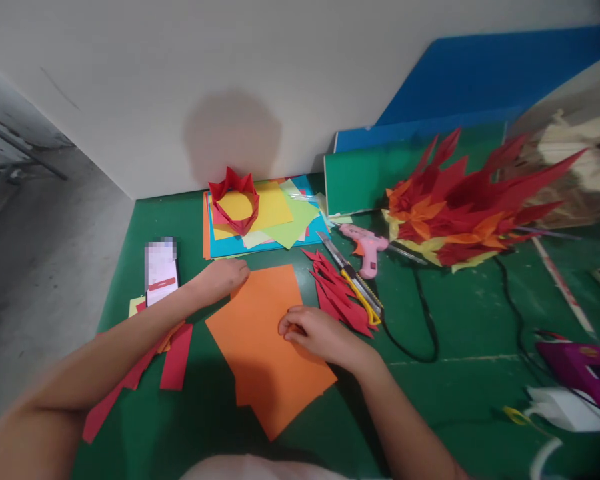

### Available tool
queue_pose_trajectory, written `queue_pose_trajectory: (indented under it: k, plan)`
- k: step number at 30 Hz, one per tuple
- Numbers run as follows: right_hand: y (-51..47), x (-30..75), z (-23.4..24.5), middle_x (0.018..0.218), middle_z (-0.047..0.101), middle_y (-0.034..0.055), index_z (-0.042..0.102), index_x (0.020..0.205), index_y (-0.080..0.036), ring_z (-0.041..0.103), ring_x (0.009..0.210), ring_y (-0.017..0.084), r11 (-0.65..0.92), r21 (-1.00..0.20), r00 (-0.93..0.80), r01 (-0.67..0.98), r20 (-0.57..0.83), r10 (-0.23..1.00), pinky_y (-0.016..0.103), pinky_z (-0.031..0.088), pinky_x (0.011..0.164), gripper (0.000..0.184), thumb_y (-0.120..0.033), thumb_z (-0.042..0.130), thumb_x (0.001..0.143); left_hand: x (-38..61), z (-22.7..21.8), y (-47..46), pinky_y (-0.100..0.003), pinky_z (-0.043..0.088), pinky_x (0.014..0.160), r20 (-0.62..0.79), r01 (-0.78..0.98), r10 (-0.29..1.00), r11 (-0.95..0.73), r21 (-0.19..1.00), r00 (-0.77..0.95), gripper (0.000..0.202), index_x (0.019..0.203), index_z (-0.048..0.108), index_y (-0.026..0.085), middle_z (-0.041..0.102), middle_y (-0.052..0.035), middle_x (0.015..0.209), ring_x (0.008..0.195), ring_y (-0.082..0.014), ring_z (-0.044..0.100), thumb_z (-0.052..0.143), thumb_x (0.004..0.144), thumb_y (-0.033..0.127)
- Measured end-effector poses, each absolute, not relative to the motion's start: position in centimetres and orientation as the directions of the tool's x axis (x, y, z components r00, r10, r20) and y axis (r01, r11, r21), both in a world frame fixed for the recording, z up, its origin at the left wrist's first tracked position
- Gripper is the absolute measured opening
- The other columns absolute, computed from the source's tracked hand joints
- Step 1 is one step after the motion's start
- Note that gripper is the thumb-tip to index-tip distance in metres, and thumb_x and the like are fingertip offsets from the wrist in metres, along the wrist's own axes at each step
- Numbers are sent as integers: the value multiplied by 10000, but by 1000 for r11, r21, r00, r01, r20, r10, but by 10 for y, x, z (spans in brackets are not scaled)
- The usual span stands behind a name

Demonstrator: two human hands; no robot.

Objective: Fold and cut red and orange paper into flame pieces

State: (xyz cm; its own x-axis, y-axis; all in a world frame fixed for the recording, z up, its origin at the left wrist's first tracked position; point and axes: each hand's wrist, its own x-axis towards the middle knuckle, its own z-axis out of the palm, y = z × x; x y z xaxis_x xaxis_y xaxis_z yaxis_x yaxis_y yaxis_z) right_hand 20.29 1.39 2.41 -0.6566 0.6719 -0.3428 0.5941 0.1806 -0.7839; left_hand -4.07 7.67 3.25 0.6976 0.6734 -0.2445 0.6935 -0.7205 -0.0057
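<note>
An orange paper sheet [265, 347] lies on the green table [460, 373] in front of me. My left hand [225, 277] rests curled at the sheet's far left corner, fingers closed on the paper's edge. My right hand [315, 333] presses on the sheet's right edge, fingers bent and pinching the paper. Red paper cut-outs [337, 293] lie just right of the sheet, beside a yellow-handled utility knife [353, 280].
A phone [161, 270] lies at the left, red paper strips [175, 357] below it. A stack of coloured sheets [265, 223] carries a red paper crown [234, 200]. A pink glue gun [365, 247] and its black cord sit near a red-orange paper flower [460, 207].
</note>
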Motion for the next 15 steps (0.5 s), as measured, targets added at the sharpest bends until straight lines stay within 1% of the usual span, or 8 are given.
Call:
queue_pose_trajectory:
  k: [4, 10, 15]
  plan:
    - [14, 203, 22, 907, 679, 45, 656, 813, -179, 617, 806, 153, 183, -779, -655, 599, -346, 671, 244, 434, 702, 174, -74, 526, 766, -42, 33, 82, -262, 407, 582, -267, 660, 645, -750, -43, 716, 173, 835, 585, 109, 601, -77, 779, 709, -181, 581, 441, 856, 16]
    - [14, 203, 21, 898, 679, 41, 657, 826, -179, 613, 799, 152, 185, -779, -654, 599, -342, 675, 245, 432, 704, 172, -81, 526, 772, -39, 32, 85, -271, 402, 577, -275, 669, 645, -743, -8, 713, 206, 817, 569, 106, 606, -91, 778, 709, -192, 586, 419, 815, -35]
    - [14, 203, 22, 893, 676, 40, 658, 815, -182, 614, 804, 154, 187, -786, -661, 589, -336, 671, 248, 434, 713, 174, -85, 521, 771, -38, 26, 84, -265, 396, 584, -257, 711, 681, -702, 38, 686, 189, 774, 555, 122, 594, -70, 729, 681, -178, 572, 416, 830, 8]
